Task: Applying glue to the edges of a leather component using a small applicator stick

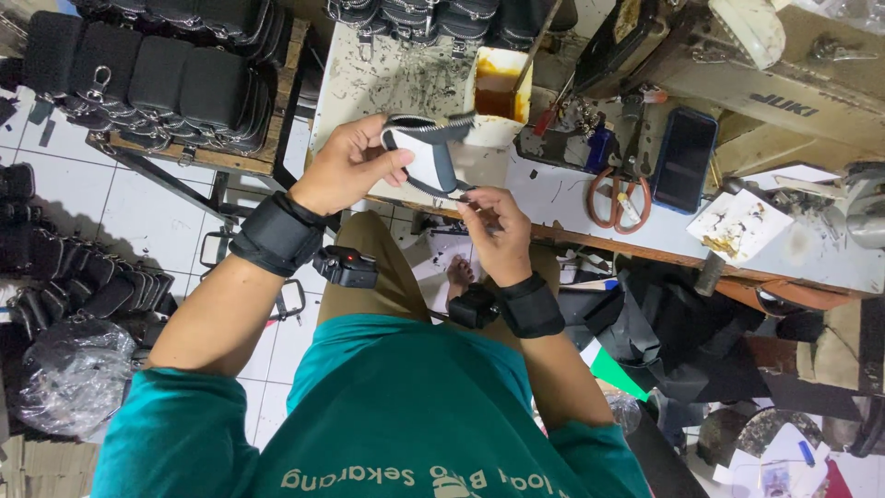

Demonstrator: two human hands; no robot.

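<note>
A big white bench holds red scissors and a dark phone. Above its edge, the left hand fingers grip a small pouch piece. The right hand fingers pinch its zipper strip.

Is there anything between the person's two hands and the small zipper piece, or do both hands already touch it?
Nothing visible stands between them. The left hand grips the white and black zipper piece from its left side, and the right hand pinches the zipper's lower end with its fingers. The piece is held above the edge of the worktable.
</note>
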